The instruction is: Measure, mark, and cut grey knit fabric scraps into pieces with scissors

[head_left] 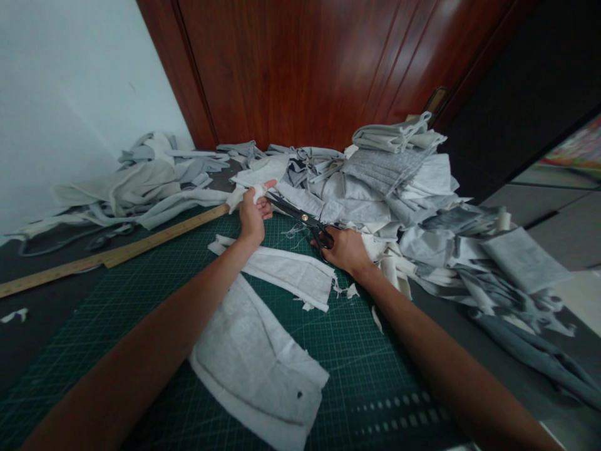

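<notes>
My right hand (345, 248) grips the handles of a pair of black scissors (304, 217), whose blades point up and left toward my other hand. Pinched in my left hand (256, 216) is a piece of white fabric (238, 195), partly covered by the fingers. The blade tips lie close to those fingers; whether they touch the cloth I cannot tell. Below, a narrow strip of light fabric (291, 274) rests on the green cutting mat (154, 313). Nearer to me lies a larger grey-white fabric piece (258, 357) with a small dark hole near one end.
Heaped grey and white cloth (389, 169) stands at the back right, with more scraps (469, 250) spreading right. Another cloth pile (141, 175) sits at the left by the wall. A wooden ruler (164, 237) crosses the mat's left edge. Behind is a red-brown wooden door (291, 69).
</notes>
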Demonstrator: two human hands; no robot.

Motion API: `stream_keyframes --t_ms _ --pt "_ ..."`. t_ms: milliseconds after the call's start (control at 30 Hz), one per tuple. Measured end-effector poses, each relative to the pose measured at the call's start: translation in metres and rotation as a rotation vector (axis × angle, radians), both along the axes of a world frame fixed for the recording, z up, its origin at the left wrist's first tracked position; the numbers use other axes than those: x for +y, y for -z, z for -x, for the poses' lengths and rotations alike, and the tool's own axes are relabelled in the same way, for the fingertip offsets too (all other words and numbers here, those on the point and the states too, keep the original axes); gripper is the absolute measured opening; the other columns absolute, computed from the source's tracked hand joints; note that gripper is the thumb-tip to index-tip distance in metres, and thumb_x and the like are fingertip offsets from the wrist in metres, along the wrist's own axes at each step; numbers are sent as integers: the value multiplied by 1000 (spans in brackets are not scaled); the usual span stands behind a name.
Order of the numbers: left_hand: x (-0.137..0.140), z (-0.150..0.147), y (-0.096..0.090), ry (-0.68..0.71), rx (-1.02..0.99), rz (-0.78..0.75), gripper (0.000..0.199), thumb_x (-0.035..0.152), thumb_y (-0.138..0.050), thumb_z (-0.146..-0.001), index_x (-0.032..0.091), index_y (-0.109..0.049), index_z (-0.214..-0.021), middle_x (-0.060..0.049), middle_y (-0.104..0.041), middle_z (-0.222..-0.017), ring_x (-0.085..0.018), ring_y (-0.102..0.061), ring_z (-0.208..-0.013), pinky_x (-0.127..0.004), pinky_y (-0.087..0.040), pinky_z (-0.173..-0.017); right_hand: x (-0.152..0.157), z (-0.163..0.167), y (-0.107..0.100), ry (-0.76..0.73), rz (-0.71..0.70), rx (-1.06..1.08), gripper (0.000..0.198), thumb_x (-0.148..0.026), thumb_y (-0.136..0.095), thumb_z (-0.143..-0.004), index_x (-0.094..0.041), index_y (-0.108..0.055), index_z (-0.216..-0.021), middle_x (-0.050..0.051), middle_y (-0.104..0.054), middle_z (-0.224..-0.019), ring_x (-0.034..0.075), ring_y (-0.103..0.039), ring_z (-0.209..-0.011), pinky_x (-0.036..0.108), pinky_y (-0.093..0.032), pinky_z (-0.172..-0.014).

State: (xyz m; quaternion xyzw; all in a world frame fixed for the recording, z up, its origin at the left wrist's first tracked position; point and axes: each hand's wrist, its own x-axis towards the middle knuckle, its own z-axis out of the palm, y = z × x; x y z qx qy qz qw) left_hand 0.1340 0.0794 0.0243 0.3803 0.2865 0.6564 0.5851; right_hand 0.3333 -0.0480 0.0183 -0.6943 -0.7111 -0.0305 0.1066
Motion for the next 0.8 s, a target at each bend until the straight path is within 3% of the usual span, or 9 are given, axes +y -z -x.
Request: stream_keyframes --t_ms 367,800 --pt "0 -3 -1 50 -49 57 36 47 -59 -93 14 -74 -89 8 -29 -57 -6 -23 -40 -19 -19 -38 2 -4 2 18 -7 16 34 -45 -57 -104 -18 -76 -105 13 -80 -92 26 -72 -83 32 -37 -67" --pt "-1 -1 -1 71 -83 -38 34 41 -55 -95 13 -73 -85 7 -26 -59 -7 -20 -42 -19 -18 -38 1 -3 1 44 -35 33 36 -51 -59 -102 -18 -75 -103 11 -79 -90 25 -72 -80 31 -38 -67"
